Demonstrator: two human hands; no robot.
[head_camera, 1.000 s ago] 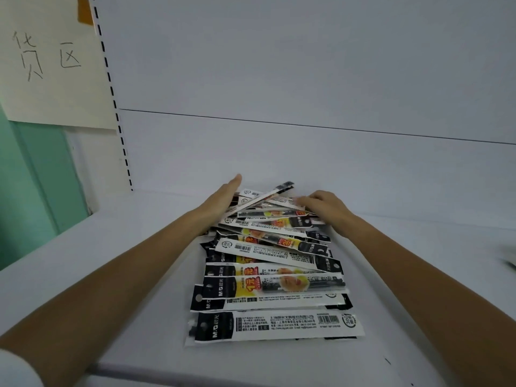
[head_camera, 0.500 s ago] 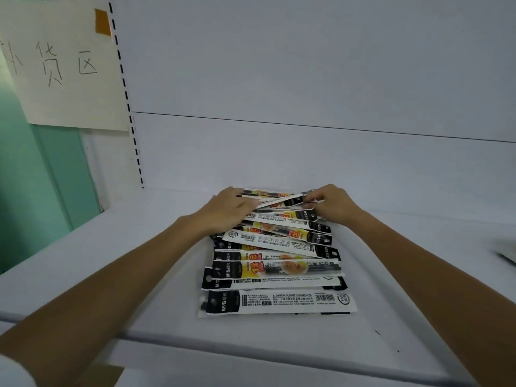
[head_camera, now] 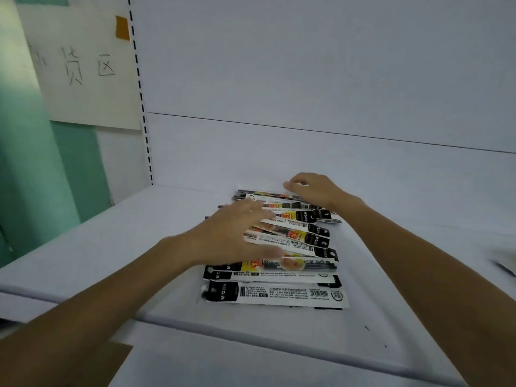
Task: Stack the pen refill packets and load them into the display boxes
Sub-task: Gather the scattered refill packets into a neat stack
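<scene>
I am laying my left hand (head_camera: 231, 236), fingers spread flat, over the refill packets (head_camera: 279, 296) fanning across the white shelf (head_camera: 111, 247) — my right hand (head_camera: 315, 191) is arching over their far end, grip unclear.

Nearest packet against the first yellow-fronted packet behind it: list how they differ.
The nearest packet shows a white printed face with a barcode; the yellow-fronted packet shows yellow artwork. The nearest packet lies almost fully exposed at the front; the yellow-fronted packet is overlapped along its far edge by other packets. Both lie crosswise on the white shelf with black header ends to the left.
</scene>
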